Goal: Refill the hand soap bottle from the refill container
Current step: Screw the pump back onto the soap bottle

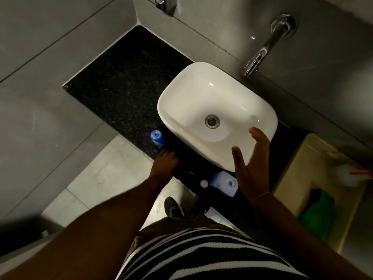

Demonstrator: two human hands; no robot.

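Observation:
A blue bottle stands on the black granite counter just left of the white basin. A white and blue container with an open mouth sits at the counter's front edge, and a small white round cap lies to its left. My left hand rests on the counter edge just below the blue bottle, its fingers curled and holding nothing. My right hand hovers over the basin's front right rim with fingers spread, above the white and blue container.
A chrome wall tap juts out over the basin. A beige bin at the right holds a green bottle and a white spray bottle. Grey tiled walls enclose the counter. My shoe is on the floor below.

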